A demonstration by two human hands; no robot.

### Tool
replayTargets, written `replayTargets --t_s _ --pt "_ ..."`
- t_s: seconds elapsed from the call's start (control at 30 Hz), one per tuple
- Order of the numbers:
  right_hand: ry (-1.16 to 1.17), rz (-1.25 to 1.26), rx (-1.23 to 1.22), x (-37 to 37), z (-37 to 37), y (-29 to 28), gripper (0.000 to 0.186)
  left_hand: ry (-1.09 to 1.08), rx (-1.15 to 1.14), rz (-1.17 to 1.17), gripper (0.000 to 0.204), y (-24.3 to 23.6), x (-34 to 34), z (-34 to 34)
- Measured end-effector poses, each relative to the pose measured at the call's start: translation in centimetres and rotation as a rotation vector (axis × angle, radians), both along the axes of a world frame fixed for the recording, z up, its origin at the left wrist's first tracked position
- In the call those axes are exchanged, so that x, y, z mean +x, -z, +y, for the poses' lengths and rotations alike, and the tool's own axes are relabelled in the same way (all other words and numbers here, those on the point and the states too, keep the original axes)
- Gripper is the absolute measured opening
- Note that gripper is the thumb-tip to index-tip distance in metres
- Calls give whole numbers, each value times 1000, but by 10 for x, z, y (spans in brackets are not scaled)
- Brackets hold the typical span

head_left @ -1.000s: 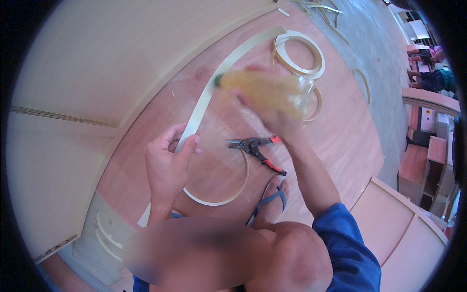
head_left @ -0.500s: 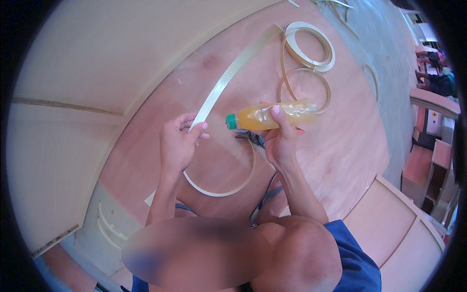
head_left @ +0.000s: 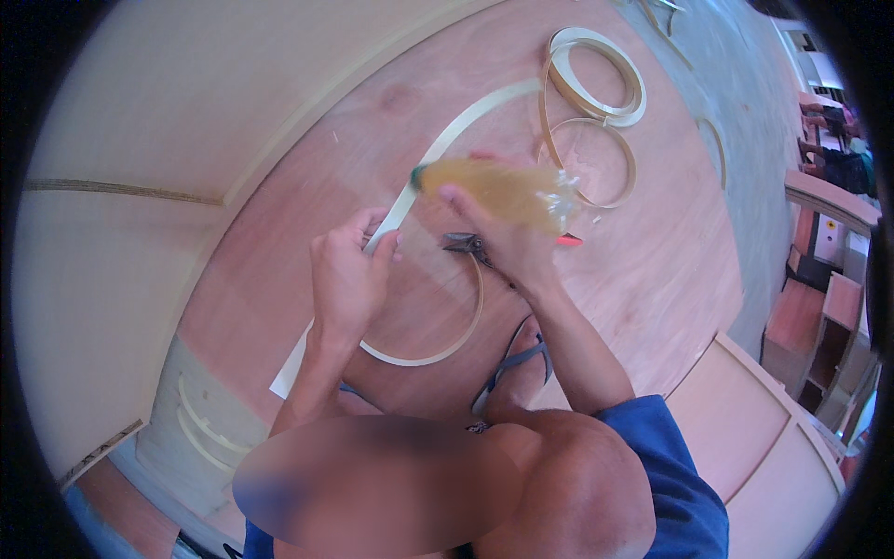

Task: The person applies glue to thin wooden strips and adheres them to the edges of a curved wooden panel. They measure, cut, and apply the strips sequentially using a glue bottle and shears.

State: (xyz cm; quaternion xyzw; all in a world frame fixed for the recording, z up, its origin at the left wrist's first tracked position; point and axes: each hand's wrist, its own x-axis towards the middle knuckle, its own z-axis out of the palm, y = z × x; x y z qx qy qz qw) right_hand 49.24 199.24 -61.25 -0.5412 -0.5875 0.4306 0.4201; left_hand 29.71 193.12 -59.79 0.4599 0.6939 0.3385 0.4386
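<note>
My left hand (head_left: 346, 275) pinches a pale, narrow edge-banding strip (head_left: 480, 110), which arcs away over the board and back past my wrist. My right hand (head_left: 512, 240) is wrapped round a squeezed clear plastic bottle (head_left: 498, 191) of amber liquid, blurred by motion. Its green cap (head_left: 416, 177) points left and overlaps the strip; whether they touch I cannot tell. Under the right hand show the dark jaws of hand cutters (head_left: 463, 244) and a bit of red handle, the middle hidden.
A large pinkish plywood board (head_left: 670, 242) lies under my hands. A roll of banding (head_left: 568, 82) rests at its far side, with a loose loop nearby. Tall pale panels (head_left: 121, 121) stand on the left. Framed panels (head_left: 736, 410) lie at right, with wooden cabinets (head_left: 796, 321) beyond.
The bottle has swung left and slightly away, and its cap now overlaps the strip. My left hand keeps its pinch on the strip, with little movement.
</note>
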Motion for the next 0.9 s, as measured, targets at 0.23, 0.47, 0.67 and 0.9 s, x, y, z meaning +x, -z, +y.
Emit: replayTargets --t_s 0.23,0.47,0.67,0.9 --pt "74 67 19 5 0 1 49 35 -39 -42 24 3 0 -5" --pt "15 687 -468 21 -66 -10 57 -123 -245 -228 22 35 -19 1" --pt "-328 1207 -1044 3 -92 37 79 -185 -344 -674 22 61 -11 20" --pt "-374 1223 -1031 -3 -77 38 82 -194 -392 -806 20 54 -11 28"
